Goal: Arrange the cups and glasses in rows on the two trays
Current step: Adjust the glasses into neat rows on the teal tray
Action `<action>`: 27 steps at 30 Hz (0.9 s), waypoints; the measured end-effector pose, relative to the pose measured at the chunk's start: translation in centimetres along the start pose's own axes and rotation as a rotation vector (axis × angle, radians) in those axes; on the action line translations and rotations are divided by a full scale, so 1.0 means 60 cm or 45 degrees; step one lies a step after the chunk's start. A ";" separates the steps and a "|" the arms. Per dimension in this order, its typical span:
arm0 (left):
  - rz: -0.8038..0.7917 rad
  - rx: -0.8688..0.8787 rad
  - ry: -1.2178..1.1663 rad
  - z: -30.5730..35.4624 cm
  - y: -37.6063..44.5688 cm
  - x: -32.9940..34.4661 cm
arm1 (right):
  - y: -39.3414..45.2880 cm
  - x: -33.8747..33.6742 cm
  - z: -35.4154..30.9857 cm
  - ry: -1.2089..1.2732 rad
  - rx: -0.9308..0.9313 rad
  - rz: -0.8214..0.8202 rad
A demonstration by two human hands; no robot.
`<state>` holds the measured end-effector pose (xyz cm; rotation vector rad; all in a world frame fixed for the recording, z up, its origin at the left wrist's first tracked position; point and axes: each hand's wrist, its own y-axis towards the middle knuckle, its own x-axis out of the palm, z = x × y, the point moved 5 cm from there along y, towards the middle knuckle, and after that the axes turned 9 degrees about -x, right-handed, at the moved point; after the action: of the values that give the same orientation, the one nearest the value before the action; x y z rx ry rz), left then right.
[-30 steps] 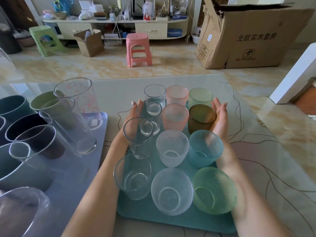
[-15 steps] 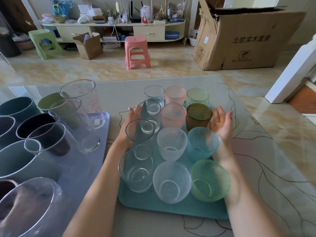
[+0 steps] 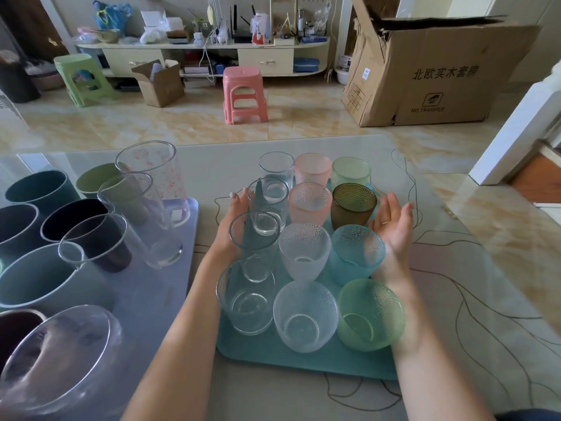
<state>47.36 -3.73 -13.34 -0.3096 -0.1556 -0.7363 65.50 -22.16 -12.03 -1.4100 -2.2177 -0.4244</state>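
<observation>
Crowding is the main hazard on the teal tray (image 3: 303,358), where twelve glasses stand in three columns of four, rims close or touching; a nudge to one, I judge, could rock its neighbour, and the tall clear glass (image 3: 254,235) second from the near end of the left column looks the likeliest to tip, being narrow and high; the tray's far end also lies near the far edge of the surface (image 3: 470,299), so a push away from the body could carry it toward that edge; on the left, the grey tray (image 3: 170,287) carries tall tumblers and dark cups packed tightly, and a swinging forearm could catch them. The left hand (image 3: 235,217) lies flat against the outside of the left column, fingers extended, its grip open and closed on nothing, though whether it touches the glass I cannot tell; the right hand (image 3: 393,221) hovers palm-up just beside the brown glass (image 3: 353,205) and the blue glass (image 3: 358,252), fingers spread and empty.
</observation>
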 end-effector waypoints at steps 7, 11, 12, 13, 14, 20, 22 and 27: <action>0.086 -0.083 0.110 -0.013 -0.024 -0.033 | -0.027 -0.019 -0.018 -0.073 0.013 -0.032; 0.229 -0.260 -0.035 -0.004 -0.070 -0.032 | -0.056 -0.021 -0.037 -0.387 0.076 -0.154; 0.167 -0.319 -0.049 0.001 -0.091 -0.014 | -0.064 -0.020 -0.043 -0.485 0.098 -0.194; 0.220 -0.358 -0.117 0.002 -0.110 -0.011 | -0.076 -0.018 -0.053 -0.594 0.100 -0.220; 0.297 -0.321 -0.029 0.010 -0.128 -0.011 | -0.087 -0.016 -0.067 -0.703 0.074 -0.229; 0.240 -0.151 -0.250 -0.004 -0.212 -0.023 | -0.177 -0.022 -0.135 -1.280 -0.122 -0.250; 0.244 -0.131 -0.150 -0.008 -0.240 -0.014 | -0.205 -0.027 -0.140 -1.494 -0.125 -0.350; 0.314 -0.063 0.084 -0.017 -0.284 0.000 | -0.250 -0.029 -0.130 -1.595 -0.094 -0.493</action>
<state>35.76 -15.98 -10.54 -0.3441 -0.0352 -0.5058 54.29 -33.70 -6.54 -1.4529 -3.4969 0.4295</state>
